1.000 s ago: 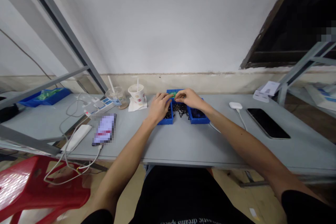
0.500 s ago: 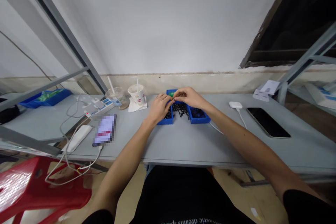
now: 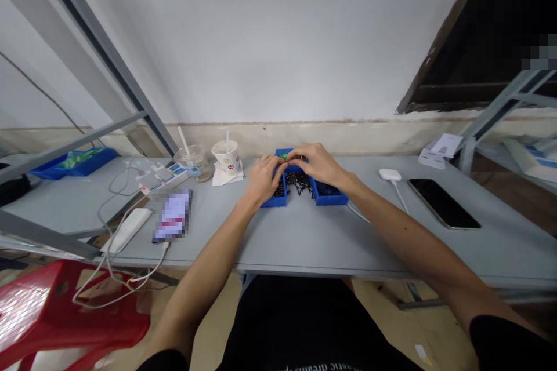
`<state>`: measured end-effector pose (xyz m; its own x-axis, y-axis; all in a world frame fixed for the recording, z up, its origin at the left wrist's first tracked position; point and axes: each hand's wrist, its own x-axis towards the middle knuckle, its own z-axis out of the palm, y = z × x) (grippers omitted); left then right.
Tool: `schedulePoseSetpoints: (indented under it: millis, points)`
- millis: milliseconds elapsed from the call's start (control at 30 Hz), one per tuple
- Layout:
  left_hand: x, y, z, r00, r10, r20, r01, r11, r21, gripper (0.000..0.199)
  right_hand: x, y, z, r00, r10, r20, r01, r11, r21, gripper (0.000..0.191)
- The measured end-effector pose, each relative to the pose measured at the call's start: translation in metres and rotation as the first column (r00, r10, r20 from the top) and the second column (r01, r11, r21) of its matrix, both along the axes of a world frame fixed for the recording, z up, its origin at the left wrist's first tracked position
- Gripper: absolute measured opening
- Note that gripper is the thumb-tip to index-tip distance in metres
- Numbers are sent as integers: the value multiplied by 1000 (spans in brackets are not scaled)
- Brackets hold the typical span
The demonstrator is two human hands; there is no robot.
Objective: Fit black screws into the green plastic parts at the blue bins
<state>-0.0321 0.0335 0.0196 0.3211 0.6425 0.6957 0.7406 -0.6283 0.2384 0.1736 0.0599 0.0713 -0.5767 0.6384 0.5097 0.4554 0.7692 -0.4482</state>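
My left hand [image 3: 263,176] is over the left blue bin [image 3: 275,202], its thumb and fingertips pinched. Close against it, my right hand [image 3: 321,164] also pinches, fingertips almost meeting those of the left. What they hold between them is too small to make out. Behind the fingers stands a rear blue bin [image 3: 282,152] with green pieces in it. Below the right hand is the right blue bin [image 3: 331,199], holding dark parts. Small black parts [image 3: 299,182] lie heaped on the table between the bins, and more black bits are in the left bin.
Left of the bins are a paper cup [image 3: 227,157] with a straw, a clear plastic cup [image 3: 195,163], a power strip [image 3: 167,177] and a phone [image 3: 173,214] on a cable. Rightward lie a white charging case [image 3: 390,174] and a dark phone [image 3: 444,203].
My right hand's fingers have shifted slightly and curl more, still meeting the left fingertips. The left hand stays nearly in place, its thumb a little higher.
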Motion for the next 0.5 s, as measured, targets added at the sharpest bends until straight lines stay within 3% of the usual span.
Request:
schedulePoseSetpoints:
  millis: [233,500]
  points:
    - [-1,0,0,999,-38,34,38,999,-8,32,-2,1,-6,997,48,-66,-39,992,123,17]
    - [-1,2,-1,999,-44,31,42,998,45,36,-5,-2,-7,997,46,-62,-38,993,113,18]
